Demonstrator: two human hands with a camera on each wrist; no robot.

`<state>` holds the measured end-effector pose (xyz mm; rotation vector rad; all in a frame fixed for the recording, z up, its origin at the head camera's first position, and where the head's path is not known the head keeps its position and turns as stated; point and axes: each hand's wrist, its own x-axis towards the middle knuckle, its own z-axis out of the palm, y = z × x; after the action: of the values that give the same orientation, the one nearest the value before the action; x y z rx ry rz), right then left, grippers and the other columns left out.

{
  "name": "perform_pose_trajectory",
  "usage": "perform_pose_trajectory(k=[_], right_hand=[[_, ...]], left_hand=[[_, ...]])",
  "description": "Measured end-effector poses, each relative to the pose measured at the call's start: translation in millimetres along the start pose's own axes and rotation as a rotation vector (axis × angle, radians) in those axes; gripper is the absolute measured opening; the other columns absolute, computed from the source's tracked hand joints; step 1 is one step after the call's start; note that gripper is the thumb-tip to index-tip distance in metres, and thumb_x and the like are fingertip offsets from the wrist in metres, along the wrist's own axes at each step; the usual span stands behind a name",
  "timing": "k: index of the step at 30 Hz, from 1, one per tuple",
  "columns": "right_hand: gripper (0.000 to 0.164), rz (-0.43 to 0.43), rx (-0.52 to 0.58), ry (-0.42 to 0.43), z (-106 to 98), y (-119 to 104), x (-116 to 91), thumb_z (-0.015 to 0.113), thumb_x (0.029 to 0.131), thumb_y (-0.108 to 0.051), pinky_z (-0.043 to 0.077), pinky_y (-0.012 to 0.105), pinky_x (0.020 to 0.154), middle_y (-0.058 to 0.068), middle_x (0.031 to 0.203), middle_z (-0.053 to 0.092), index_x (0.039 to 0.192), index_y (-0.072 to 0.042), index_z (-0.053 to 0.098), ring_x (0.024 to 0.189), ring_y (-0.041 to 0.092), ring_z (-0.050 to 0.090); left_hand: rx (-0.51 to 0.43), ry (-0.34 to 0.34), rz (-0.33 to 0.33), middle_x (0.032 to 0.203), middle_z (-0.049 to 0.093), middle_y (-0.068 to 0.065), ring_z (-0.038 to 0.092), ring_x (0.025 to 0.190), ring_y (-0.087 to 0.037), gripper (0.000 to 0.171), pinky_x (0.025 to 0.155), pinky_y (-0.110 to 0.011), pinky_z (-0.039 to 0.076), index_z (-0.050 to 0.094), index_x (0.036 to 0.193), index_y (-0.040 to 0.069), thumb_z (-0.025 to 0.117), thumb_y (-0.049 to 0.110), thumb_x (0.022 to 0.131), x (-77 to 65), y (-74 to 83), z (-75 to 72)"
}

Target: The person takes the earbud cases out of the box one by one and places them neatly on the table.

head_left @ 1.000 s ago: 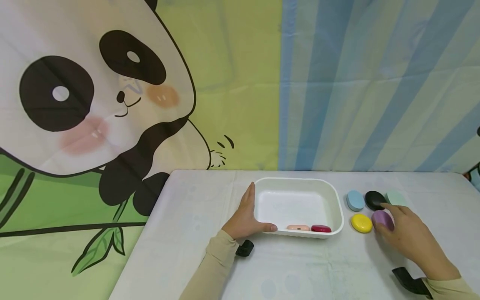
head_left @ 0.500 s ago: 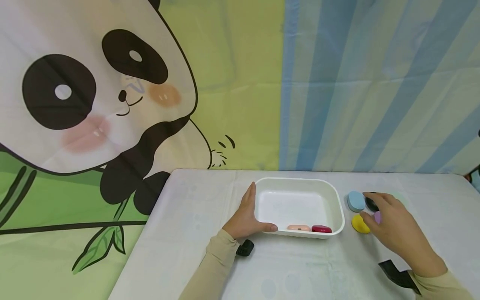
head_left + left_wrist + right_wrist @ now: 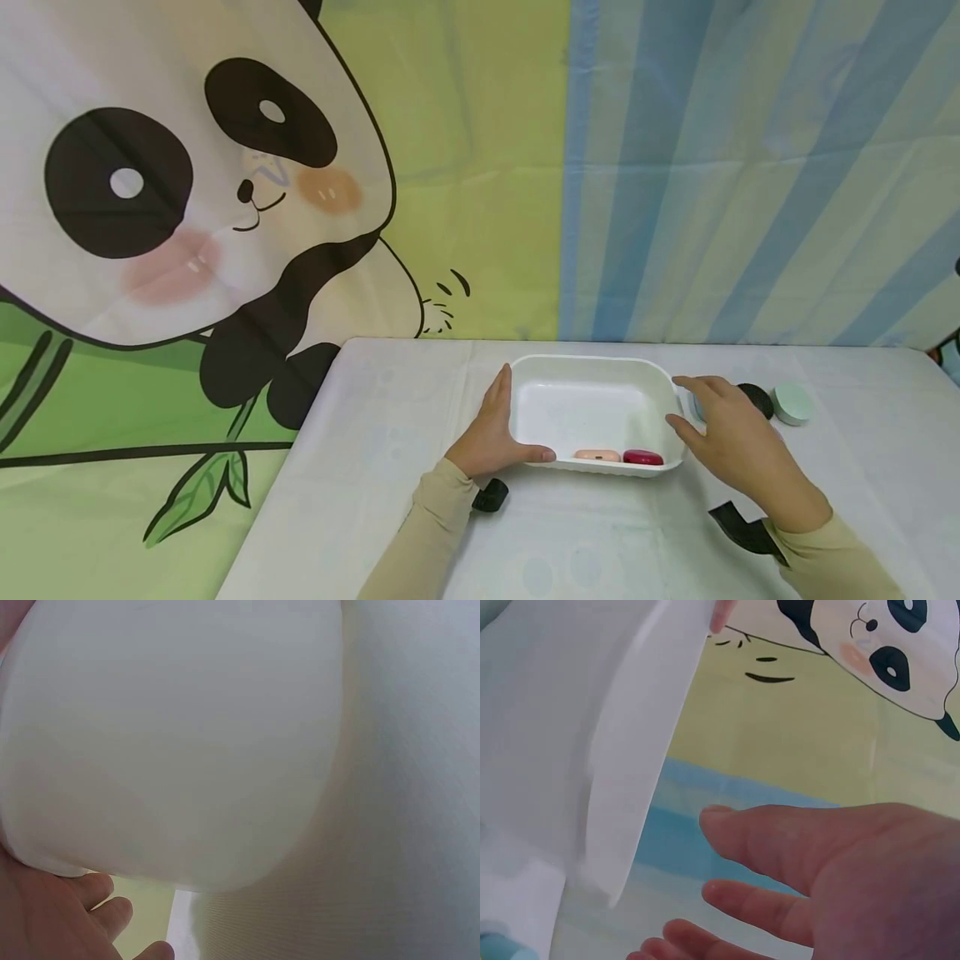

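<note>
bracing a white tray [image 3: 577, 417] at its left end, a person's left hand [image 3: 483, 442] grips the near corner in the head view, thumb along the near rim and fingers against the end wall. the right hand [image 3: 735, 437], its fingers parted and holding nothing, reaches to the opposite end. the tray sits flat on a white-covered table [image 3: 390, 433], a peach piece [image 3: 597, 455] and a red piece [image 3: 642, 457] side by side along its near wall. a black disc [image 3: 757, 402] and a pale green disc [image 3: 792, 404] lie to the right, with a light blue disc [image 3: 698, 408] mostly hidden behind the right hand. in the left wrist view, the tray's pale wall fills much of the frame, with fingers [image 3: 112, 919] showing past its lower edge. in the right wrist view, a visible gap parts the right fingertips from the tray's wall, and part of a blue disc shows low at the left. the step in hand appears to be taking the tray between both hands; the next move would seem to call for the right fingers to close on the free end, with both sides kept level so the two loose pieces do not slide
</note>
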<state>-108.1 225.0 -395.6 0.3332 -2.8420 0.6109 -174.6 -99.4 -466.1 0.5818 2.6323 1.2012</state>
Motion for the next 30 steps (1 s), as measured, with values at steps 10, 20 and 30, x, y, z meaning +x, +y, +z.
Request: perform_pose_trajectory(k=[10, 20, 30], right_hand=[[0.052, -0.032, 0.029, -0.164, 13.1, -26.9, 11.5, 0.071, 0.095, -0.029, 0.053, 0.055, 0.085, 0.026, 0.123, 0.063, 0.134, 0.003, 0.059, 0.105, 0.042, 0.063], [0.044, -0.077, 0.052, -0.274, 29.2, -39.4, 23.6, 0.070, 0.095, -0.032, 0.055, 0.044, 0.076, 0.012, 0.105, 0.070, 0.128, -0.003, 0.065, 0.087, 0.024, 0.067], [0.033, -0.098, 0.137, -0.436, 42.1, -43.5, 37.2, 0.066, 0.098, -0.033, 0.051, 0.035, 0.071, -0.004, 0.087, 0.068, 0.117, -0.008, 0.073, 0.070, 0.006, 0.056]], left_hand=[[0.002, -0.003, 0.006, 0.169, -0.007, -0.010, -0.001, 0.154, -0.022, 0.145, 0.120, -0.047, 0.022, -0.014, 0.160, 0.016, 0.091, 0.054, 0.067, -0.1, 0.0, -0.7], [-0.019, 0.000, -0.003, 0.169, -0.007, -0.011, 0.000, 0.154, -0.024, 0.145, 0.119, -0.050, 0.023, -0.014, 0.160, 0.016, 0.090, 0.054, 0.067, 0.3, -1.3, 0.4], [-0.002, 0.005, 0.009, 0.169, -0.007, -0.011, 0.000, 0.154, -0.023, 0.146, 0.119, -0.049, 0.023, -0.014, 0.160, 0.015, 0.090, 0.056, 0.066, 1.3, -3.5, 2.2]])
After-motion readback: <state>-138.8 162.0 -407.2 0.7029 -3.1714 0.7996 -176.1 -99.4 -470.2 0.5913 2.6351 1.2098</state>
